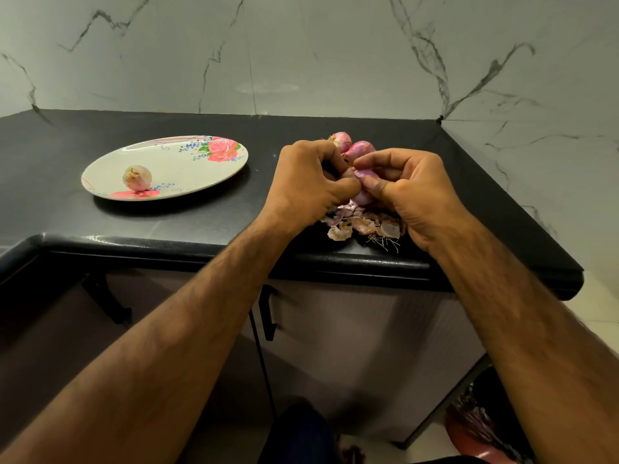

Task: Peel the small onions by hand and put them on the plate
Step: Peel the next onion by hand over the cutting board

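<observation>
At the right of the black stone bench (167, 222), just above its near edge, the small pink-purple onion (365, 175) is being held off the surface between both hands. The left grip (308, 182) is curling fingers and thumb round one side of it, seemingly steadying the bulb. The right grip (415, 189) is pinching the other side with thumb and forefinger, probably tugging skin loose.

The onion is hanging directly over the heap of dry papery peels (361, 226), likely so that scraps are dropping into one pile rather than scattering. That heap is lying close to the bench's rounded near edge, with some root threads almost at the lip. Just beyond the hands, two unpeeled pink onions (359, 149) are sitting touching each other, within easy reach.

Well apart to the left, the oval white plate with red flowers (187, 162) is sitting flat, carrying one pale peeled onion (136, 178) near its left end; most of its surface is lying free. Bare bench is stretching between the hands and the plate, so a leftward carry is looking unobstructed. The grey-veined marble wall (301, 55) is closing off the far side and the right, and the bench is narrowing towards its right corner.
</observation>
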